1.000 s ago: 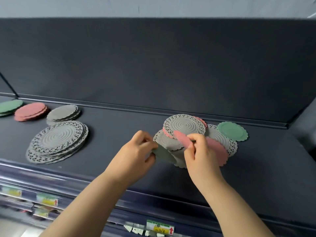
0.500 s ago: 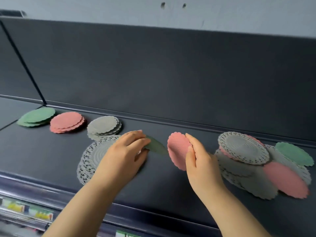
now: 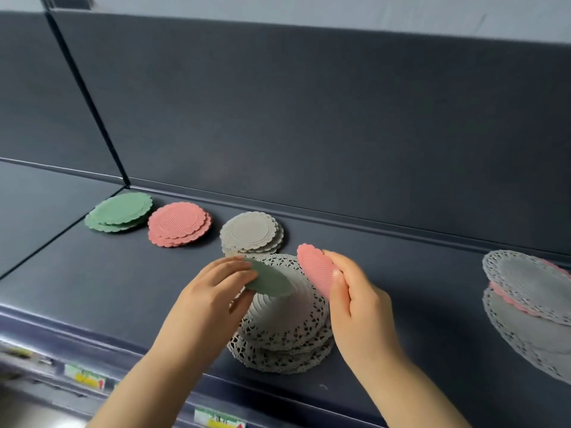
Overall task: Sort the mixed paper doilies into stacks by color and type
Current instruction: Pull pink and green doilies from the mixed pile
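- Two doilies are in the air: a green doily [image 3: 268,281] in the left hand [image 3: 213,291] and a pink doily [image 3: 316,268] in the right hand [image 3: 355,301]. Both are over the large lace stack [image 3: 287,329] by the shelf's front edge, touching nothing below.
- Change: a second ago both hands were at the mixed pile [image 3: 531,304], pulling these two free. Half a second ago they were partway across. Now the hands are well left of that pile, which sits cut off at the frame's right side.
- Meaning: both picks are done and this looks like the carry step. The matching stacks are ahead and to the left.
- Sorted row along the shelf's [image 3: 92,288] back edge: green stack [image 3: 119,211] near the back-left corner, pink stack [image 3: 179,223] just beside it, small grey stack [image 3: 251,231] next, just behind the lace stack.
- Left hand pose: it pinches the green doily's near edge, fingers on top and thumb below. The doily lies roughly flat, tipped slightly. The forearm comes in from the bottom left.
- Right hand pose: palm turned left, thumb on the pink doily's ribbed face, fingers behind. The doily stands nearly on edge. The forearm comes in from the bottom right.
- Mixed pile shows grey lace on top, a pink rim under it and more grey lace below, so plenty is likely left to sort.
- Dark back panel [image 3: 309,118] rises behind the shelf; price labels [image 3: 219,421] run under its front lip.
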{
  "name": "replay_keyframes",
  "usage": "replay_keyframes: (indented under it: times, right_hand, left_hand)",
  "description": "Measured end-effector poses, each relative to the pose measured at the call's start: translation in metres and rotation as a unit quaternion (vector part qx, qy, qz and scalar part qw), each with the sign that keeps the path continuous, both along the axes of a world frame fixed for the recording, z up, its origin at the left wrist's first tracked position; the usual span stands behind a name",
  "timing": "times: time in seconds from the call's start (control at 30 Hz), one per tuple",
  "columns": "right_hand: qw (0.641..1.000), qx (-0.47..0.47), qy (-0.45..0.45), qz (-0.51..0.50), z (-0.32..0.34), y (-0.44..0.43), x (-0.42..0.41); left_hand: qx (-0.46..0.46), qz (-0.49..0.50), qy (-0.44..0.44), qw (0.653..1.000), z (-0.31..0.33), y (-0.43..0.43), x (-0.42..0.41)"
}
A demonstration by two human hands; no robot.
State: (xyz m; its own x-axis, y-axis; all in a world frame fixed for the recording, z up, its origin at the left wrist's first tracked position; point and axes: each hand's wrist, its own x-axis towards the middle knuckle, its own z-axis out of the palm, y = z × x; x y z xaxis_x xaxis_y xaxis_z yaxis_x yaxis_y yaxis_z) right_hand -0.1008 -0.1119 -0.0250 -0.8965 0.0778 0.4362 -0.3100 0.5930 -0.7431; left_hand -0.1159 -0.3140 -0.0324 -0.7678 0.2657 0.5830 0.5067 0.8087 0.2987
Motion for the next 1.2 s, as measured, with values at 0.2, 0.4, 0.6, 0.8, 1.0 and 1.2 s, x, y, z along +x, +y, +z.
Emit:
replay_keyframes:
  times: [0.2, 0.4, 0.6, 0.8, 1.0, 1.2]
  right_hand:
    - [1.0, -0.011, -0.017, 0.008, 0.005, 0.008, -0.024]
    - [0.998, -0.021, 0.008, 0.053, 0.013, -0.008, -0.044]
    - [0.998, -0.002, 0.026, 0.065, 0.022, -0.036, -0.057]
    - [0.998, 0.042, 0.029, 0.031, 0.028, -0.096, -0.079]
    - [0.987, 0.138, 0.048, -0.063, 0.037, -0.181, -0.117]
    - [0.963, 0.248, -0.104, -0.021, 0.004, -0.243, -0.14]
  left_hand:
    - [-0.023, -0.006, 0.015, 1.0, 0.014, 0.017, -0.002]
    - [-0.031, 0.021, 0.044, 0.998, 0.036, 0.005, -0.009]
    - [-0.015, 0.043, 0.052, 0.998, 0.033, -0.036, -0.018]
    - [0.018, 0.039, 0.08, 0.996, 0.028, -0.104, -0.06]
    - [0.047, 0.058, 0.095, 0.993, 0.03, -0.203, -0.103]
    - [0.031, 0.039, 0.069, 0.996, 0.029, -0.277, -0.128]
